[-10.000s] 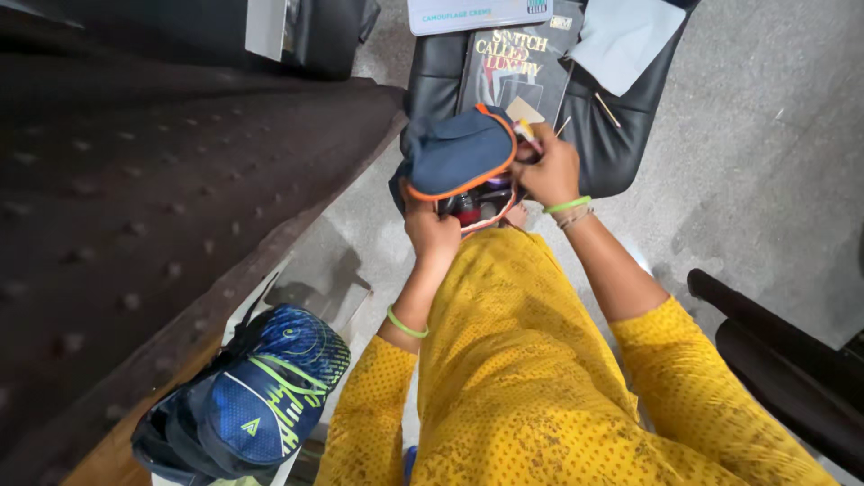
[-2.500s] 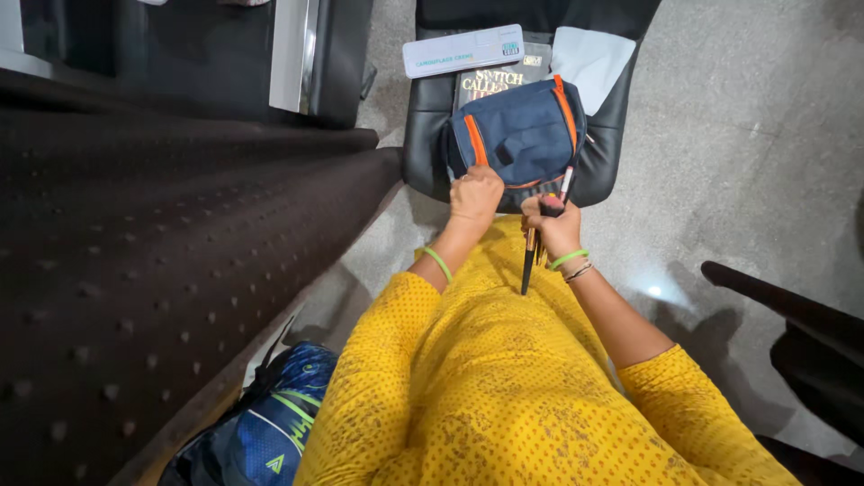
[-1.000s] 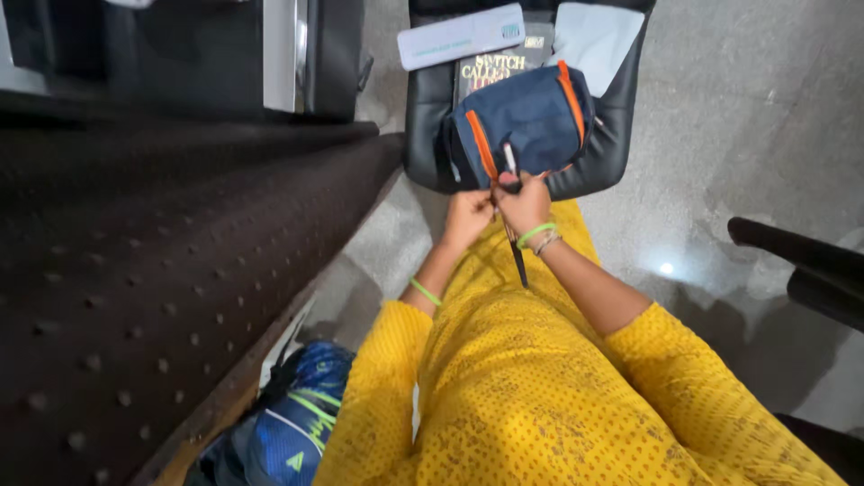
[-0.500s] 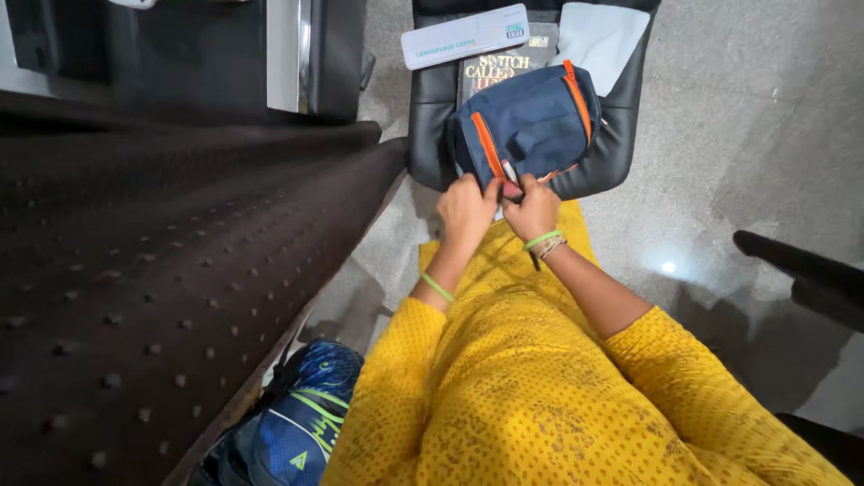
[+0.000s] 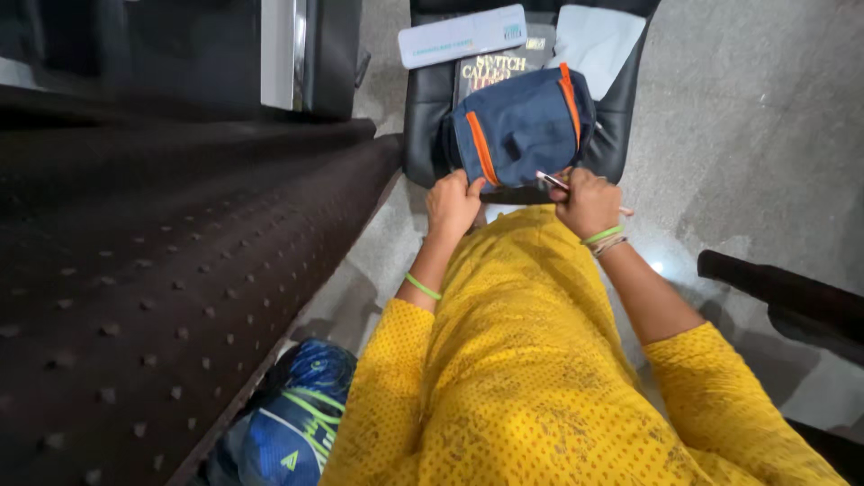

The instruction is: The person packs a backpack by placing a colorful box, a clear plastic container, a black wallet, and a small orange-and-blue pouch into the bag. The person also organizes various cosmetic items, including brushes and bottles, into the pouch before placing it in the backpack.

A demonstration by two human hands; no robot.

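My left hand reaches forward from a bent elbow, wrist straight, and its fingers are pinched on the near left corner of the navy pouch, right by the orange zip strip; my right hand comes in from the other side, wrist cocked inward, its fingers curled tight around a thin pen whose pale tip points at the near right edge of the pouch, its other end poking out past my wrist.

The pouch sits on the black chair seat, tilted, its near edge close to the seat's front rim and just above my hands; behind the pouch lies a dark book, partly covered by it, with a long white box across the book's far end and a white sheet to the right of the pouch at the seat's back.

Left of the pouch the seat ends and a wide dark studded surface runs close along my left arm, leaving a narrow strip of floor; right of the pouch the grey floor lies open as far as a dark armrest; a blue backpack sits well below the pouch, by my left elbow.
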